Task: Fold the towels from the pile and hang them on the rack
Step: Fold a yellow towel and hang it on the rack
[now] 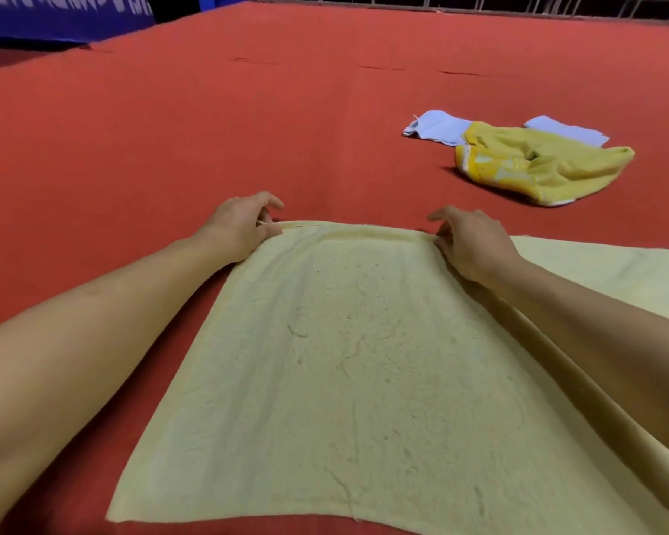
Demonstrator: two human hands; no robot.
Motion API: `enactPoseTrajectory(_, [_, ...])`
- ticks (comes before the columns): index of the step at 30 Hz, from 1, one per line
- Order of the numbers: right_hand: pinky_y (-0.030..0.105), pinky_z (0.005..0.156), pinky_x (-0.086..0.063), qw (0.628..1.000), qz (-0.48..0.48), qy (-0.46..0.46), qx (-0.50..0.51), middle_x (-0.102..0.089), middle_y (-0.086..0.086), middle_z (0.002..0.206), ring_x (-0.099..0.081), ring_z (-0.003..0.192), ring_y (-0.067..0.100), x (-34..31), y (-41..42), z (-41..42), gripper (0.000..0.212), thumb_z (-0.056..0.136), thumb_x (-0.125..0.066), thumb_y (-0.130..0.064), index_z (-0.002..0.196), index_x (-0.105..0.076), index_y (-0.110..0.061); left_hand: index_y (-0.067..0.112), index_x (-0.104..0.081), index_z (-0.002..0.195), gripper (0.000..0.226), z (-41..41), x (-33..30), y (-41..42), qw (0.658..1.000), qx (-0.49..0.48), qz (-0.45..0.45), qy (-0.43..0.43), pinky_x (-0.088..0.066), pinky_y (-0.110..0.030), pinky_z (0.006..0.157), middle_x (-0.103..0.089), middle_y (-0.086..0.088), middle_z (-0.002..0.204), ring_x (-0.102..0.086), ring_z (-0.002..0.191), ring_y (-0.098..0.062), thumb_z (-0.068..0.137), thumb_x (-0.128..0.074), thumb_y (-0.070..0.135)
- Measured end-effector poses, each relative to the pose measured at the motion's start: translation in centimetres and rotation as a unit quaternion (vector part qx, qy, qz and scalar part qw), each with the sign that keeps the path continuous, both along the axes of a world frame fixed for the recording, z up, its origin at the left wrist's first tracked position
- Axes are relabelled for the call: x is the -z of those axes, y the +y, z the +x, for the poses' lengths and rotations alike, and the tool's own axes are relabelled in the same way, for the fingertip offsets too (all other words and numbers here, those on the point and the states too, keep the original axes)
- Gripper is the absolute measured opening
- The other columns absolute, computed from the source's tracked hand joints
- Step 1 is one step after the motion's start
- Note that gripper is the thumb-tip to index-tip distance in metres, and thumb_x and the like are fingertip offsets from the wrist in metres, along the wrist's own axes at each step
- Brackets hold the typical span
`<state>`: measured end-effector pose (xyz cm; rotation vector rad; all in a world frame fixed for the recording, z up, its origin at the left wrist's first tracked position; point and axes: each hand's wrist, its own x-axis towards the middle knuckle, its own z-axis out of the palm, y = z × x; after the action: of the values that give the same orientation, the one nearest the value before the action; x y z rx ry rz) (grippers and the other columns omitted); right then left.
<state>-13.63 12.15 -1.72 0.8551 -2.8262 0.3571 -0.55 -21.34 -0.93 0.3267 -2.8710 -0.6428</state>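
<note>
Pale yellow terry towel (364, 380) flat on red cloth-covered table (209, 129), nearest. Far right: crumpled yellow towel (537, 164) atop light blue cloth (437, 127), possibly two pieces.

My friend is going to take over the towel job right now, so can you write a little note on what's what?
Left hand: pinches the far left corner of the pale yellow towel.
Right hand: fingers curled on the towel's far edge, at the fold.
The towel lies on the red table, one part folded over, more cloth showing to the right.
Pile at far right: a bright yellow towel on top of a light blue towel.
Done: first fold begun.
Left: finish folding, fold the other two, hang all. No rack in view.
</note>
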Motion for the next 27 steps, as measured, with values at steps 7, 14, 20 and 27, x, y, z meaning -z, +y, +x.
enactPoseTrajectory(7, [0.031,0.072,-0.046,0.989,-0.104,-0.102,-0.027,-0.059,-0.008,0.092,-0.057,0.08,0.013,-4.1,0.9,1.6,0.057,0.082,-0.067,-0.009,0.135,-0.051,-0.026,0.036,-0.06,0.111,0.031,4.0,-3.5,-0.6,0.987,-0.031,0.071,0.144,-0.041,-0.01,0.071,-0.065,0.015,0.09,-0.06,0.083,-0.007,0.09,-0.067,0.014])
enactPoseTrajectory(14, [0.018,0.066,-0.042,0.982,-0.136,-0.082,-0.102,-0.063,-0.012,0.087,-0.056,0.071,0.003,-7.0,4.1,8.7,0.057,0.081,-0.077,-0.012,0.13,-0.054,-0.027,0.037,-0.062,0.099,0.04,13.3,-5.5,-0.2,0.947,-0.061,0.207,0.236,-0.052,-0.022,0.089,-0.073,0.018,0.081,-0.066,0.082,0.002,0.086,-0.07,0.0])
enactPoseTrajectory(20, [0.02,0.065,-0.045,0.968,-0.145,-0.119,-0.168,-0.066,-0.013,0.083,-0.058,0.072,0.009,-4.6,8.6,17.3,0.056,0.081,-0.077,-0.008,0.125,-0.055,-0.035,0.038,-0.061,0.104,0.038,22.8,-2.3,3.9,0.963,-0.064,0.172,0.195,-0.048,-0.02,0.088,-0.073,0.021,0.087,-0.066,0.083,0.001,0.087,-0.072,0.007])
enactPoseTrajectory(27, [0.017,0.067,-0.042,0.959,-0.156,-0.087,-0.22,-0.063,-0.021,0.094,-0.058,0.076,0.012,-3.0,11.3,22.8,0.053,0.08,-0.078,-0.009,0.123,-0.058,-0.033,0.034,-0.063,0.106,0.031,30.6,-1.3,6.6,0.97,-0.083,0.169,0.15,-0.048,-0.029,0.092,-0.075,0.018,0.087,-0.067,0.09,-0.006,0.084,-0.077,0.017])
